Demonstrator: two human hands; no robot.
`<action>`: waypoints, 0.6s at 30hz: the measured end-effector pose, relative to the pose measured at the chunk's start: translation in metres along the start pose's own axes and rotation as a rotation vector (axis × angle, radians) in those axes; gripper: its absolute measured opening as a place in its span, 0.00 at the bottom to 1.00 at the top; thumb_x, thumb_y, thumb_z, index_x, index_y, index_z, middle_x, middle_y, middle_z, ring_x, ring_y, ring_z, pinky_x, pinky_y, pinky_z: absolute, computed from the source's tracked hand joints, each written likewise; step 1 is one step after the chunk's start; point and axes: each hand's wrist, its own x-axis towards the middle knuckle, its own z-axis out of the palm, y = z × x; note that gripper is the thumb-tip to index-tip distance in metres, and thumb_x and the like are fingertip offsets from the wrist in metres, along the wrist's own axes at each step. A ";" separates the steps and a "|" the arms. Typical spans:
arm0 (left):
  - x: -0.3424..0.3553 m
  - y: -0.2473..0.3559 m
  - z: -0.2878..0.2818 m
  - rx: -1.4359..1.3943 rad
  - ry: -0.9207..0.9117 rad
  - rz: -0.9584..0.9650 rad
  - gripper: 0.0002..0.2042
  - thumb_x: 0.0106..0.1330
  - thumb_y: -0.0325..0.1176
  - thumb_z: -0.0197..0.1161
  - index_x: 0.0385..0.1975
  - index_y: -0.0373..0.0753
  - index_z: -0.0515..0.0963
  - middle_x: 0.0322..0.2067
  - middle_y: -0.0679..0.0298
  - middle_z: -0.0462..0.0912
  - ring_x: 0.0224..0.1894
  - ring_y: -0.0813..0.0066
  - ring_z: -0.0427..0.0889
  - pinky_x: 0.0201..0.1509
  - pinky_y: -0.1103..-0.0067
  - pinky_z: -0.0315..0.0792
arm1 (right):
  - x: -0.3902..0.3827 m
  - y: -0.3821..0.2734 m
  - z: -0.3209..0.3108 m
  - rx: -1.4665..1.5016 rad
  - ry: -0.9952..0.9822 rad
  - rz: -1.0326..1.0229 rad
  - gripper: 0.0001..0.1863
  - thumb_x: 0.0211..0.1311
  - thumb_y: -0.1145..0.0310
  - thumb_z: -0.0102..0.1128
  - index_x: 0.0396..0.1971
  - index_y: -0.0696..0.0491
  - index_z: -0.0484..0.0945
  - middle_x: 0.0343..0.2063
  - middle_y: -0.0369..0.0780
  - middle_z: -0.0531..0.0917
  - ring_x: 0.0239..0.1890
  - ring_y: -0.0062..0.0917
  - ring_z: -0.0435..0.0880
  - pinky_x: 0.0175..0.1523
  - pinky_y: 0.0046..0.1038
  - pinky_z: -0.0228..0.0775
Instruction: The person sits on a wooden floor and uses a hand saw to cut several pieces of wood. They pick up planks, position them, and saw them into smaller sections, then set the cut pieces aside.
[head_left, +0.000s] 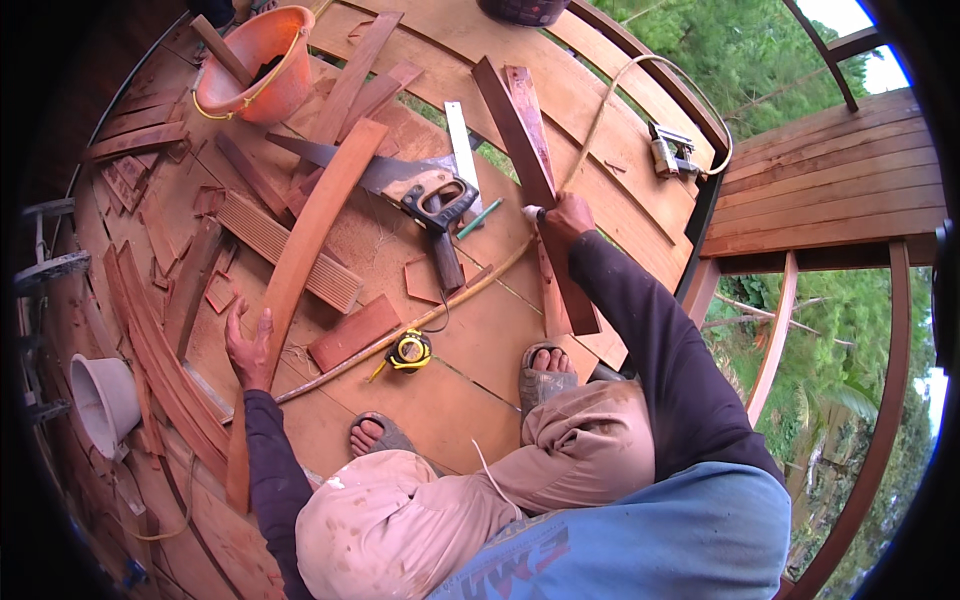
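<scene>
My left hand (250, 345), fingers apart, is beside a long reddish plank (340, 180) lying diagonally across the floor. My right hand (570, 220) is closed on a small black-and-white object (532, 213), against a dark board (510, 130) lying over a lighter one (522, 85). Between my hands are a handsaw (380, 172), a white metal square (460, 135), a dark-handled tool (445, 260), a teal stick (480, 219) and a yellow tape measure (408, 350). A grooved board (250, 230) lies near my left hand.
An orange bucket (250, 65) stands upper left, a white bucket (100, 410) far left. Offcuts (140, 140) cover the left floor. A hose (615, 90) runs to a nail gun (670, 150) near the deck's edge. My sandaled feet (545, 370) are below. A wooden frame (800, 180) stands right.
</scene>
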 end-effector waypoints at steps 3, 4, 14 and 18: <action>0.028 0.022 -0.023 -0.084 -0.170 0.009 0.27 0.68 0.39 0.69 0.62 0.31 0.72 0.48 0.55 0.83 0.53 0.65 0.82 0.62 0.71 0.72 | -0.001 -0.011 0.006 0.161 -0.070 0.019 0.25 0.53 0.53 0.79 0.38 0.61 0.87 0.29 0.43 0.88 0.29 0.26 0.87 0.34 0.32 0.78; 0.038 0.037 -0.020 -0.185 -0.226 0.012 0.26 0.68 0.38 0.69 0.62 0.31 0.72 0.46 0.57 0.83 0.50 0.69 0.82 0.59 0.74 0.74 | -0.006 -0.014 0.001 0.189 -0.072 0.050 0.24 0.54 0.54 0.79 0.39 0.61 0.86 0.29 0.41 0.87 0.29 0.23 0.86 0.34 0.31 0.78; 0.122 0.231 0.060 -0.212 -0.401 0.308 0.41 0.62 0.50 0.74 0.68 0.30 0.65 0.59 0.47 0.75 0.59 0.62 0.79 0.60 0.70 0.75 | -0.064 -0.146 0.061 0.738 -0.115 -0.261 0.15 0.62 0.70 0.65 0.45 0.62 0.84 0.34 0.37 0.87 0.35 0.16 0.81 0.40 0.24 0.74; 0.120 0.235 0.099 -0.214 -0.198 0.391 0.63 0.46 0.66 0.77 0.72 0.24 0.53 0.66 0.36 0.66 0.68 0.46 0.70 0.72 0.63 0.65 | -0.100 -0.201 0.097 0.815 -0.210 -0.494 0.15 0.58 0.68 0.70 0.41 0.63 0.82 0.33 0.39 0.88 0.35 0.17 0.80 0.42 0.26 0.74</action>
